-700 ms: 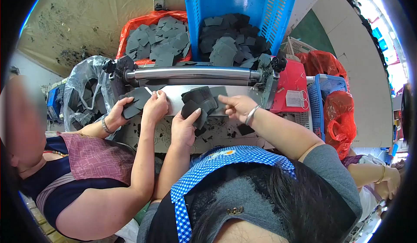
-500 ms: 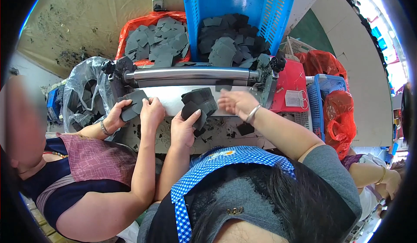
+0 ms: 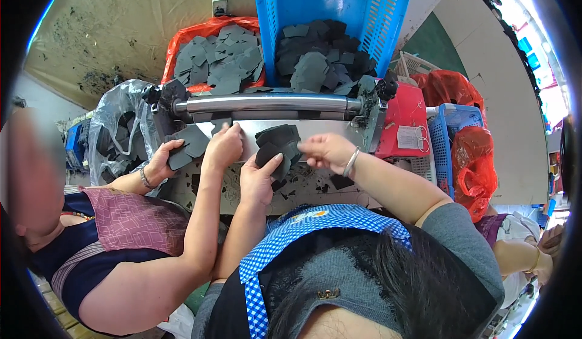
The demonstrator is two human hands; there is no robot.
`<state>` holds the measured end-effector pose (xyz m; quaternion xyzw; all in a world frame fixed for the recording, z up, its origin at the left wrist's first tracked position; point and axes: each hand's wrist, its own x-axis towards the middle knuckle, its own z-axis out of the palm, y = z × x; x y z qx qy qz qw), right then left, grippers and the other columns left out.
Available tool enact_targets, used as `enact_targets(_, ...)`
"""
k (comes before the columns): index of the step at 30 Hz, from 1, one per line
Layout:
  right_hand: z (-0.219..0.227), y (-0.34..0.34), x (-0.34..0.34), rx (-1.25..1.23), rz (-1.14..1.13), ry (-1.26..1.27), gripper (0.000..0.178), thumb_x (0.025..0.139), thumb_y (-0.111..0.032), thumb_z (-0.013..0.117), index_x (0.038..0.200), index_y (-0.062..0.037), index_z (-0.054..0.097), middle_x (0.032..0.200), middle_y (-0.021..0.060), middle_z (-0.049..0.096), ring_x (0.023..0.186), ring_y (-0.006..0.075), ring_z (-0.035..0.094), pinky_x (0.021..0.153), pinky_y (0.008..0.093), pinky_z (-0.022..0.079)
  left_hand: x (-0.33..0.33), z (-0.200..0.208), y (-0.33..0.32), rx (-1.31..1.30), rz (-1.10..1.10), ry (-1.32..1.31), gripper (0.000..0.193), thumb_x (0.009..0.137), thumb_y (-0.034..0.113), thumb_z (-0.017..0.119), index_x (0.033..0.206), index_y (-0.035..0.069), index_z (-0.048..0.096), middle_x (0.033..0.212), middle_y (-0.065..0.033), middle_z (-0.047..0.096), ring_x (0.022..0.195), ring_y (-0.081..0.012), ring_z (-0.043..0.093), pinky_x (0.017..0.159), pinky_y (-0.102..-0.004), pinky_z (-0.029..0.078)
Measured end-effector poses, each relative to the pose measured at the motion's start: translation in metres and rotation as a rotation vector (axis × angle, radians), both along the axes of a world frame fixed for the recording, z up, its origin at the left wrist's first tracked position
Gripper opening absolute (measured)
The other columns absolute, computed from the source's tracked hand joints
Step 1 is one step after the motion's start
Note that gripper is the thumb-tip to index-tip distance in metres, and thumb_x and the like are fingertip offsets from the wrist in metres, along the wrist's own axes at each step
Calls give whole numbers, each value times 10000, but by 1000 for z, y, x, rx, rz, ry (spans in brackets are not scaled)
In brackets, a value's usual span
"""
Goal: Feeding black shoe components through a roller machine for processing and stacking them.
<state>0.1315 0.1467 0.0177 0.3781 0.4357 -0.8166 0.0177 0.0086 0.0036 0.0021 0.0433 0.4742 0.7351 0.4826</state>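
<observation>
My left hand (image 3: 256, 178) is closed round a fanned stack of thin dark grey sheet pieces (image 3: 277, 142), held above the metal plate (image 3: 245, 148) in front of a roller machine. With a bracelet at its wrist, my right hand (image 3: 330, 152) has its fingertips pinched at the stack's right edge, on a dark piece there. Just beyond the plate lies the shiny steel roller (image 3: 267, 103). On the left, a co-worker's hand (image 3: 224, 145) puts a dark piece (image 3: 220, 124) up at the roller, while the co-worker's other hand holds a stack (image 3: 189, 145).
Behind the roller, a red bag (image 3: 176, 42) and a tall blue crate (image 3: 388, 42) hold heaps of dark pieces. A clear plastic bag (image 3: 109, 115) stands left. At right are a red box (image 3: 403, 118), a blue basket (image 3: 445, 151) and red bags (image 3: 473, 163).
My right hand has come back from near the roller to the stack's edge. The dark piece at the roller beyond it is gone. The co-worker's hand has moved a piece up to the roller.
</observation>
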Motion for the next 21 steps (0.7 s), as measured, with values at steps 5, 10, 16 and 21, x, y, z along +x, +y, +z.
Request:
enact_targets(5,-16,10,6,-191,2,110,163,813,-196,613,761,-72,520,636,-17,540,526,37,517,424,148,349,6,7,2,27,-9,-36,206,763,-20,603,961,-40,551,871,-96,605,727,-154,605,638,-253,515)
enact_targets(10,-17,24,4,-131,-518,-165,197,822,-242,597,791,-54,544,697,28,579,544,83,550,444,169,426,-2,1,-2,-16,15,-35,213,763,-31,598,971,-37,553,878,-95,605,737,-152,605,643,-258,516)
enact_targets(16,0,-2,3,-24,68,41,192,816,-200,604,842,-22,538,718,34,579,535,65,526,439,162,396,5,2,-3,5,-24,5,229,761,-23,607,982,-35,551,881,-90,604,756,-150,604,657,-259,514)
enact_targets(21,-4,0,5,-118,-17,-41,191,774,-183,658,797,-40,534,656,-9,527,517,53,511,436,165,398,6,-1,-3,16,-55,-32,241,762,-11,611,992,-34,541,887,-90,603,756,-158,606,664,-261,516)
